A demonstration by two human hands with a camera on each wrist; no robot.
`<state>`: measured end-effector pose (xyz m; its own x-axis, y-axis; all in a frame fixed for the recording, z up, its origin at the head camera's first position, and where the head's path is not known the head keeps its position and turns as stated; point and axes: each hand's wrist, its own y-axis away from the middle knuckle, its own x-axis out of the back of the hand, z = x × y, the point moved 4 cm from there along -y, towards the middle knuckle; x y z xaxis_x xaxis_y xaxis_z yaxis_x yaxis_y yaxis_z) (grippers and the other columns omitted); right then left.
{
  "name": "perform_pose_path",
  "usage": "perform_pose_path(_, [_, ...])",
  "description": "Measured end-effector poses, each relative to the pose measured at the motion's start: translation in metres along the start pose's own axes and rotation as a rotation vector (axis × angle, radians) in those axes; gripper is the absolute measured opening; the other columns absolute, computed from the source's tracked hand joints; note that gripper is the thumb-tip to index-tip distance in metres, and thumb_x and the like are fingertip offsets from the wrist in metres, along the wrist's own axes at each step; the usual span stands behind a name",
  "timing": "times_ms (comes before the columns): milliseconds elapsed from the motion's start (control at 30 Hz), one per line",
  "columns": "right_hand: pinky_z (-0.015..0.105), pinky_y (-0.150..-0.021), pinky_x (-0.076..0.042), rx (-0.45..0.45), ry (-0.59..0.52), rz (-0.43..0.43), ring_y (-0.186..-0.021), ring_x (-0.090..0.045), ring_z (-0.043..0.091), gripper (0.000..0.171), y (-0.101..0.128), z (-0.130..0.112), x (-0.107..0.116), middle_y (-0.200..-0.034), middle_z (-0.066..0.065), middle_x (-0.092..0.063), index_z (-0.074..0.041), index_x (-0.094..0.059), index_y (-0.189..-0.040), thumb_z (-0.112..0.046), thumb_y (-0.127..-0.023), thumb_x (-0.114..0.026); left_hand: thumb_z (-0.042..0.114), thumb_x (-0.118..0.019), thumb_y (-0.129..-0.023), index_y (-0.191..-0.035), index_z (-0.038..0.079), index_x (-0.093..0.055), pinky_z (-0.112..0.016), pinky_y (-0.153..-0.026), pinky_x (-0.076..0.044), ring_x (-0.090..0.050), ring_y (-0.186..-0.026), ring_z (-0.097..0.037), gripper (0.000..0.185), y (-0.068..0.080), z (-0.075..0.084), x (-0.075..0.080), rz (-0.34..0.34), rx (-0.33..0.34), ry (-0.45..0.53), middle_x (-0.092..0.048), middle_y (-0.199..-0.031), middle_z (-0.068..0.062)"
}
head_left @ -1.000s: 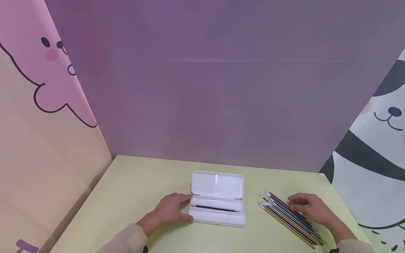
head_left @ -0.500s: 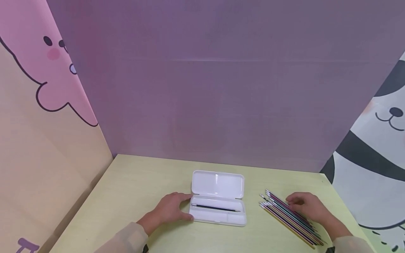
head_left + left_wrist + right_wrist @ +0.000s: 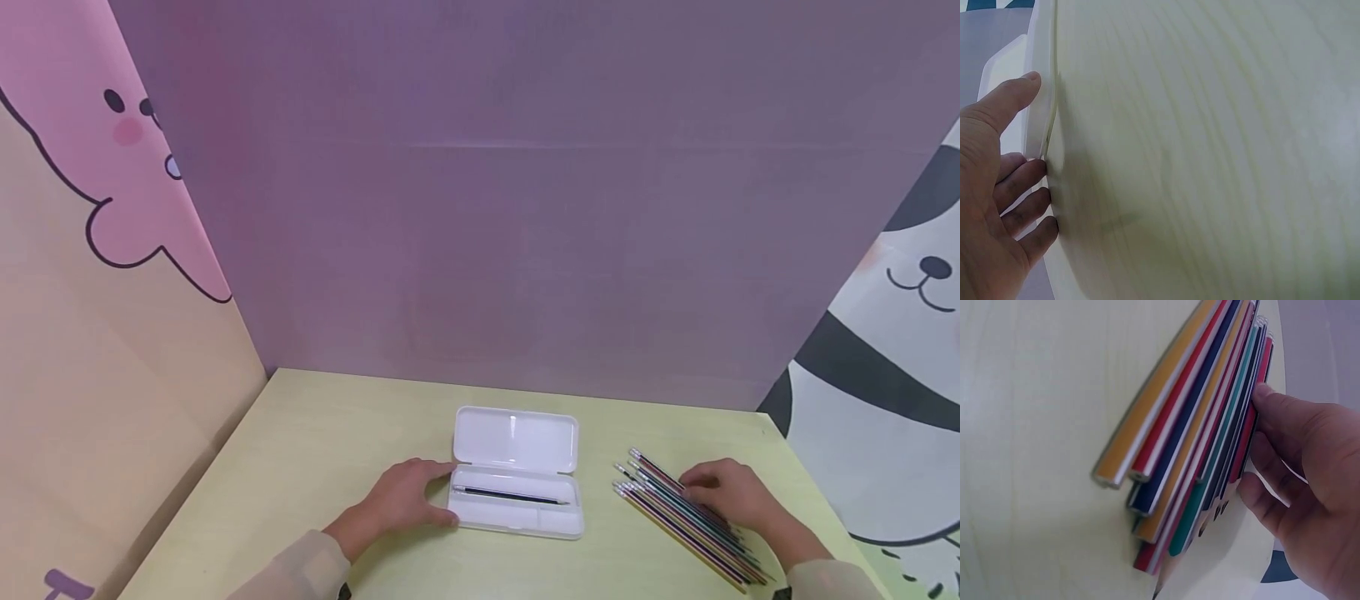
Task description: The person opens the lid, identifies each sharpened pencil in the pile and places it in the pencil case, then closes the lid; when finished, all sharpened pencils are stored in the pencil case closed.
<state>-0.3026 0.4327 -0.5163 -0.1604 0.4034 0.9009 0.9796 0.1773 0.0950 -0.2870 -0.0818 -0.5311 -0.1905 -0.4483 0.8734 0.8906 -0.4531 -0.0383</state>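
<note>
- Pencils (image 3: pixel 686 517) lie in a tight row on the table (image 3: pixel 337 442), right of the open pencil case (image 3: pixel 517 492), well apart from it.
- Right hand (image 3: pixel 731 496) rests its fingertips (image 3: pixel 1263 394) on the far edge of the row; nothing is pinched yet.
- Left hand (image 3: pixel 401 500) braces the case's left end with thumb and fingers against it.
- One pencil (image 3: pixel 510 495) already lies inside.
- Best, I judge, to roll a single pencil clear of the row before lifting it.

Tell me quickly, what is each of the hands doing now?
Left hand: open, fingers resting against the pencil case.
Right hand: fingers touching the pencils; grip unclear.
</note>
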Motion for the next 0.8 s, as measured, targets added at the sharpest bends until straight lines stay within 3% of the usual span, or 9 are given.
perform_pose_path(200, [0.035,-0.079,-0.057,-0.011,-0.001,0.013,-0.093,-0.066,0.017,0.015,0.0042,0.0029,0.0034,-0.103,0.003,-0.076,-0.012,-0.079,-0.106,-0.019,-0.094,-0.073,0.055,-0.088,-0.072,-0.144,0.017,-0.061,-0.047,-0.103,-0.051,-0.062,-0.122,-0.028,0.085,0.0,0.0008,0.0003,-0.001,-0.001,0.005,-0.068,-0.135,-0.002])
perform_pose_path(800, [0.034,-0.075,-0.057,0.006,0.054,0.016,-0.082,-0.064,0.012,0.012,-0.0018,0.0052,0.0013,-0.093,-0.001,-0.075,-0.012,-0.079,-0.1,-0.02,-0.091,-0.076,0.055,-0.087,-0.073,-0.144,0.018,-0.061,-0.047,-0.103,-0.052,-0.062,-0.122,-0.028,0.085,0.0007,-0.0003,0.0,-0.003,0.001,0.002,-0.068,-0.135,-0.002])
